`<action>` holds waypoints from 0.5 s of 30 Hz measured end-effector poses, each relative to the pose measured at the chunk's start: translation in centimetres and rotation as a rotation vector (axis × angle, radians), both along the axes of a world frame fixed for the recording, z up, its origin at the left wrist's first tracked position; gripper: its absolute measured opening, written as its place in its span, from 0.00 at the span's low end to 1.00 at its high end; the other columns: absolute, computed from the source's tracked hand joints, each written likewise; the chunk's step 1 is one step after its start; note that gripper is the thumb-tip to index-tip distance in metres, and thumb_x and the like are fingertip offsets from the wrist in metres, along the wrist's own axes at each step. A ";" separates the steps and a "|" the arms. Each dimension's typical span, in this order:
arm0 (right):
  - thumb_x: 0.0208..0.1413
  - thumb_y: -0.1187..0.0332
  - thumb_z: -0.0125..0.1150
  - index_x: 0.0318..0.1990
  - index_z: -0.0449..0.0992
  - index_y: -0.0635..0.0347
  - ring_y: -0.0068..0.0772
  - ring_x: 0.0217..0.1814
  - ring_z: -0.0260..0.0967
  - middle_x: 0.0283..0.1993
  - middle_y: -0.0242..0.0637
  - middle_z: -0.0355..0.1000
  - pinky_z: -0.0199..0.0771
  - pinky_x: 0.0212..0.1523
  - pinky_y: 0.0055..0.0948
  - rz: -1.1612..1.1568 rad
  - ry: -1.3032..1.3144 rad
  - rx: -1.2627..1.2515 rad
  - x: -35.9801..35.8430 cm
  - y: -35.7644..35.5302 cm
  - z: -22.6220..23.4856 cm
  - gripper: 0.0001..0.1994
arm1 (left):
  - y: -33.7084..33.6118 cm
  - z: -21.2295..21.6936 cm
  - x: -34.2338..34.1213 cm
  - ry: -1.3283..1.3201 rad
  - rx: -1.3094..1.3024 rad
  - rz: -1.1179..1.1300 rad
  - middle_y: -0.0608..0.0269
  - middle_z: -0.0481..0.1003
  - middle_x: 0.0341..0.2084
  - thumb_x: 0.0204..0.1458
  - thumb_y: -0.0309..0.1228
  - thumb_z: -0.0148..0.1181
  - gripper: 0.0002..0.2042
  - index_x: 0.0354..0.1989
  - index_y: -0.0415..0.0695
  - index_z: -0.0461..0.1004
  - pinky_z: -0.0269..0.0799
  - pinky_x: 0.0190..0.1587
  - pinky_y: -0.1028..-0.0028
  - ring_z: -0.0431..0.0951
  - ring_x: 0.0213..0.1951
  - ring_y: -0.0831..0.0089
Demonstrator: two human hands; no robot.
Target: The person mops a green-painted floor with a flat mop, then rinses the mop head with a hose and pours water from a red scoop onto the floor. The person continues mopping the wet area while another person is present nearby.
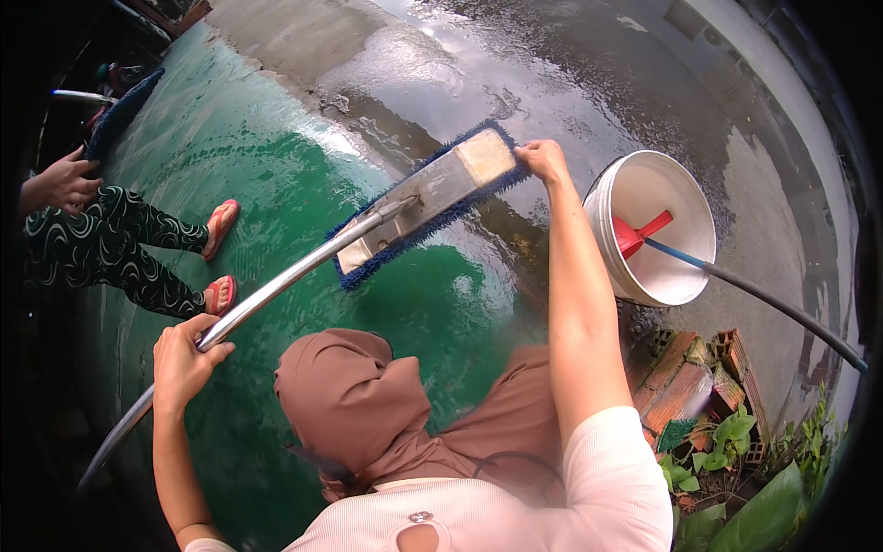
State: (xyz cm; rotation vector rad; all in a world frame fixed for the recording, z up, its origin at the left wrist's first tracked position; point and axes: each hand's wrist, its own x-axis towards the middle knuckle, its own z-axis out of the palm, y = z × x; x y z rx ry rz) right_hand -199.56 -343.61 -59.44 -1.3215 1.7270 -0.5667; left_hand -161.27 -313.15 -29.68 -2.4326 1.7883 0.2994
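I hold up a flat mop with a steel pole [285,278] and a long rectangular head [430,201] fringed in blue. My left hand [189,359] is closed round the pole. With my right hand [544,162], I pinch the far right end of the blue mop pad [497,129]. The head's back faces up, showing a metal plate between two pale end pockets. Part of the right fingertips is hidden behind the pad's edge. Beneath the mop lies a wet green floor [423,304].
Right of my arm, a white bucket [602,221] holds a red plastic tool head [635,235] on a dark pole [782,308]. Bricks [681,396] and plants [736,432] lie nearer. Another person in patterned trousers [138,248] stands left, beside a dark blue pad [124,115].
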 end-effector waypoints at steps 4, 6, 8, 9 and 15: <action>0.44 0.66 0.58 0.25 0.78 0.62 0.37 0.50 0.62 0.44 0.34 0.70 0.63 0.50 0.33 -0.021 0.222 -0.712 7.3 1.2 6.6 0.08 | 0.0 -4.6 0.9 0.093 0.053 0.082 0.58 0.73 0.16 0.37 0.34 0.64 0.14 0.33 0.43 0.75 0.65 0.29 0.69 0.74 0.22 0.65; 0.45 0.68 0.57 0.28 0.76 0.60 0.34 0.57 0.54 0.48 0.29 0.64 0.50 0.56 0.52 0.063 0.336 -0.859 10.2 2.5 9.8 0.07 | -0.5 -7.6 0.6 0.207 0.080 0.155 0.57 0.74 0.19 0.39 0.35 0.63 0.15 0.35 0.42 0.75 0.67 0.31 0.69 0.75 0.25 0.65; 0.45 0.69 0.53 0.27 0.75 0.61 0.35 0.58 0.52 0.48 0.31 0.62 0.46 0.57 0.60 0.138 0.494 -1.094 11.9 3.3 11.2 0.07 | -1.1 -11.1 0.4 0.341 0.079 0.115 0.59 0.72 0.16 0.42 0.35 0.62 0.14 0.36 0.39 0.74 0.66 0.28 0.71 0.73 0.22 0.70; 0.45 0.70 0.52 0.27 0.75 0.61 0.35 0.58 0.52 0.49 0.31 0.62 0.44 0.57 0.63 0.209 0.528 -1.157 13.0 3.9 11.7 0.07 | -1.3 -12.5 0.2 0.414 0.082 0.083 0.60 0.71 0.15 0.43 0.35 0.61 0.15 0.36 0.39 0.73 0.65 0.27 0.72 0.72 0.21 0.72; 0.45 0.69 0.50 0.24 0.76 0.59 0.36 0.59 0.50 0.48 0.30 0.61 0.38 0.57 0.70 0.525 0.684 -1.186 17.1 6.0 10.8 0.08 | -2.7 -18.2 -0.8 0.702 0.203 0.043 0.62 0.70 0.16 0.46 0.36 0.59 0.15 0.35 0.37 0.71 0.65 0.24 0.73 0.70 0.19 0.76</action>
